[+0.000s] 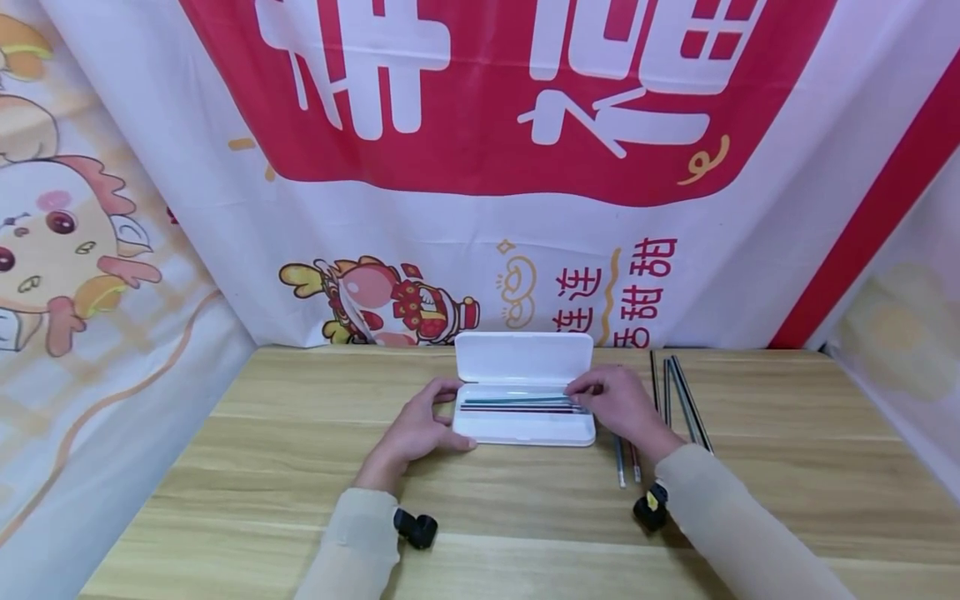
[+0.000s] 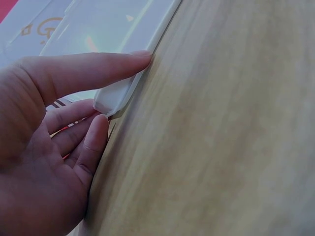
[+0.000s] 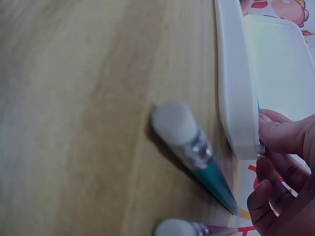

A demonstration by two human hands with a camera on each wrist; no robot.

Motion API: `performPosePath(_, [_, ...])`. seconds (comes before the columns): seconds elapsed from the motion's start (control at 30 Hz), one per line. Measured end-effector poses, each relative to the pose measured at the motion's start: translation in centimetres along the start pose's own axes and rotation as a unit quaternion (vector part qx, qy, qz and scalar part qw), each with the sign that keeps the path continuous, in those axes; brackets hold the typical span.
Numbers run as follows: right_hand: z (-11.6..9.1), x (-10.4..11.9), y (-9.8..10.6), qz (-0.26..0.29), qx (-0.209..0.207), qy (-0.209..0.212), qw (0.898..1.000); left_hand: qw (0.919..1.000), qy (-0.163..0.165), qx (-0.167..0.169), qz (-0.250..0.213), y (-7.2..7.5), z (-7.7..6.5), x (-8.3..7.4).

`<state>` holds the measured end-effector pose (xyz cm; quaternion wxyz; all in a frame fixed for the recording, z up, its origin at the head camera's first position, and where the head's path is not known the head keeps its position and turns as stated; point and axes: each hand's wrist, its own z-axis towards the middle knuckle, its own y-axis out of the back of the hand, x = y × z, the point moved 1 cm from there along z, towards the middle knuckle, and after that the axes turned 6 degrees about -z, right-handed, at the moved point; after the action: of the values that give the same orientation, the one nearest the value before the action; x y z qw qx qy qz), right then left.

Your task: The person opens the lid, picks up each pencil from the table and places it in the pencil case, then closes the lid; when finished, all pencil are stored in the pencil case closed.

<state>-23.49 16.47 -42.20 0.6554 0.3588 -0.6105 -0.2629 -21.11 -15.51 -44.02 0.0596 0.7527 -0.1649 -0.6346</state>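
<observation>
A white pencil case (image 1: pixel 517 431) lies on the table, its lid (image 1: pixel 525 357) raised at the back. Inside it are several pencils, among them a dark red one (image 1: pixel 510 409). My left hand (image 1: pixel 416 425) holds the case's left end, with the thumb along the front edge and the other fingers at the corner. Over the right end of the case, my right hand (image 1: pixel 618 404) pinches a teal pencil (image 1: pixel 517 401) near its end. In the right wrist view, the thumb and index finger hide most of that pencil's end.
Right of the case, a teal pencil (image 3: pixel 214 179) and a red pencil (image 1: pixel 637 472) lie with white erasers toward the front. Several dark pencils (image 1: pixel 684 396) lie beyond the right wrist. Behind the wooden table (image 1: pixel 510 517) hangs a printed cloth (image 1: pixel 420 212).
</observation>
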Motion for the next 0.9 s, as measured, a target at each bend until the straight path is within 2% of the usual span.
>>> performPosePath(0.17, [0.23, -0.02, -0.42, -0.006, -0.006, 0.014, 1.0, 1.0, 0.003, 0.001, 0.001, 0.03, -0.01, 0.08])
performPosePath(0.9, [0.1, 0.12, -0.63, -0.001, -0.009, 0.006, 1.0, 0.9999, -0.009, 0.004, 0.002, 0.17, 0.08, 0.17])
